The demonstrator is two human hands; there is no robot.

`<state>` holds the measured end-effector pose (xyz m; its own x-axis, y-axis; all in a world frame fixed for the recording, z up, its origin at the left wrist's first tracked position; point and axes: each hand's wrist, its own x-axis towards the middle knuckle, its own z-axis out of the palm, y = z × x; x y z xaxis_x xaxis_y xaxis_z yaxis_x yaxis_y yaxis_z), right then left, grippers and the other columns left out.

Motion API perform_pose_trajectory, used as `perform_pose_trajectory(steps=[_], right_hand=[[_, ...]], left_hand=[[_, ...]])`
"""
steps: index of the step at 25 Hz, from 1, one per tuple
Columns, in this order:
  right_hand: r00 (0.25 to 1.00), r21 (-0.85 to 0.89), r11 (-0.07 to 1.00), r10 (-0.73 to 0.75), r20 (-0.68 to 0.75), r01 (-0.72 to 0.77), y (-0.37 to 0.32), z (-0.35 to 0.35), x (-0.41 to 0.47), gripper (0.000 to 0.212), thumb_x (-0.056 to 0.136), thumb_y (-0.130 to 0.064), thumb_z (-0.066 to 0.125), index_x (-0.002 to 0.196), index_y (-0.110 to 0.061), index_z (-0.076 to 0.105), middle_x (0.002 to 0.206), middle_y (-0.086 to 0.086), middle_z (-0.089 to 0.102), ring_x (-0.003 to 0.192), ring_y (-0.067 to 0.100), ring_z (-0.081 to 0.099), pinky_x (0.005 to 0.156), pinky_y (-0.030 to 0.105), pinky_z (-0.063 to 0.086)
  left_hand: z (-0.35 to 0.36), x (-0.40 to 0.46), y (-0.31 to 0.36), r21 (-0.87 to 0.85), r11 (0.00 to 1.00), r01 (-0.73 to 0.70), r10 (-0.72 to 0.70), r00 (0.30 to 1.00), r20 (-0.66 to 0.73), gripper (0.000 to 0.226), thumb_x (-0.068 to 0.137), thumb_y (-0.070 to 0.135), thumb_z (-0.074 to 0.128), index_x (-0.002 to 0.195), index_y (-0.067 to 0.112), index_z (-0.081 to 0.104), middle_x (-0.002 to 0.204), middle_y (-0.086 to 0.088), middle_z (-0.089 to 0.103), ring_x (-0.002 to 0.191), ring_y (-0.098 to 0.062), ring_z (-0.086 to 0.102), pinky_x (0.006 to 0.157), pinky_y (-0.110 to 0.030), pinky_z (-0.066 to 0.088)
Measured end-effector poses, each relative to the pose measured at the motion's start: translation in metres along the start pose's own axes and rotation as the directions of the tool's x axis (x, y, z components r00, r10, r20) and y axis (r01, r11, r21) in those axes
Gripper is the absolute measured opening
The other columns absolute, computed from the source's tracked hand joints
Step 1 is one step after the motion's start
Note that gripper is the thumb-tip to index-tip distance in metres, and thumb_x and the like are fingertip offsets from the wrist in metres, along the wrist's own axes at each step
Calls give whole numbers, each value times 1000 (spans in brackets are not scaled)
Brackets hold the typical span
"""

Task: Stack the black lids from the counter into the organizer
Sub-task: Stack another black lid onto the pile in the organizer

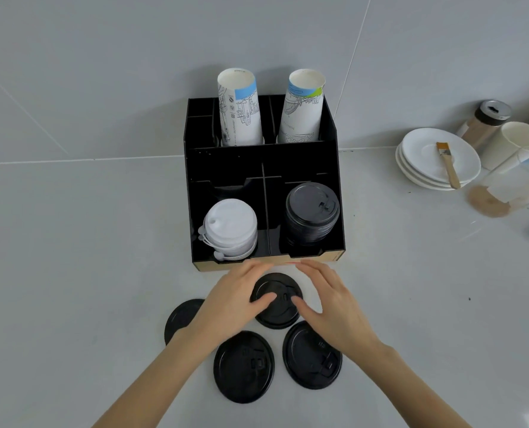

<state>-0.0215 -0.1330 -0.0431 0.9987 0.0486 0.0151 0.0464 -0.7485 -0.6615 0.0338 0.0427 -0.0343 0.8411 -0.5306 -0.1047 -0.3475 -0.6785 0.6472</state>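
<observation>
A black lid (276,313) lies just in front of the black organizer (263,163). My left hand (232,304) and my right hand (331,307) hold it from both sides, thumbs on top and fingers curled over its far edge. Whether it is lifted off the counter I cannot tell. Three more black lids lie flat nearer to me: one at the left (180,319), partly hidden by my left wrist, one in the middle (243,366) and one at the right (311,356). A stack of black lids (312,211) fills the organizer's front right compartment.
A stack of white lids (229,230) sits in the front left compartment; two tall paper cup stacks (240,109) (303,106) stand in the back ones. At the right are white saucers (423,162) with a brush (448,165), a shaker jar (488,118) and paper cups (519,146).
</observation>
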Motion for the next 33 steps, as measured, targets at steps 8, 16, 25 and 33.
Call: perform_pose_trajectory(steps=[8,16,25,33], right_hand=[[975,-62,995,93,200,-83,10,20,-7,62,82,-30,58,135,-19,27,144,-1,32,130,15,31,106,30,32],[983,-7,996,88,161,-88,6,22,-9,59,83,-29,58,134,-19,31,141,-5,37,127,10,36,102,24,33],[1000,69,998,16,5,-16,-11,-9,-16,55,78,-31,66,127,-22,42,126,-15,43,119,2,39,93,-2,21],[974,87,995,-35,-223,55,-26,-45,2,53,73,-24,71,121,-16,50,118,-14,46,110,-3,41,93,-4,22]], left_hand=[[17,-16,-14,79,991,105,-115,986,123,57,84,35,54,133,21,28,139,2,34,125,-16,34,106,-34,31],[19,-21,-13,78,991,107,-116,984,135,59,83,34,55,134,22,27,143,3,27,127,-16,29,106,-33,31],[1,-24,5,-18,1000,-13,13,1000,-17,57,80,36,59,130,26,34,140,9,31,123,-7,30,100,-20,25],[-29,0,30,-54,992,-115,103,977,-186,54,77,34,63,126,25,42,131,8,39,114,5,29,88,8,15]])
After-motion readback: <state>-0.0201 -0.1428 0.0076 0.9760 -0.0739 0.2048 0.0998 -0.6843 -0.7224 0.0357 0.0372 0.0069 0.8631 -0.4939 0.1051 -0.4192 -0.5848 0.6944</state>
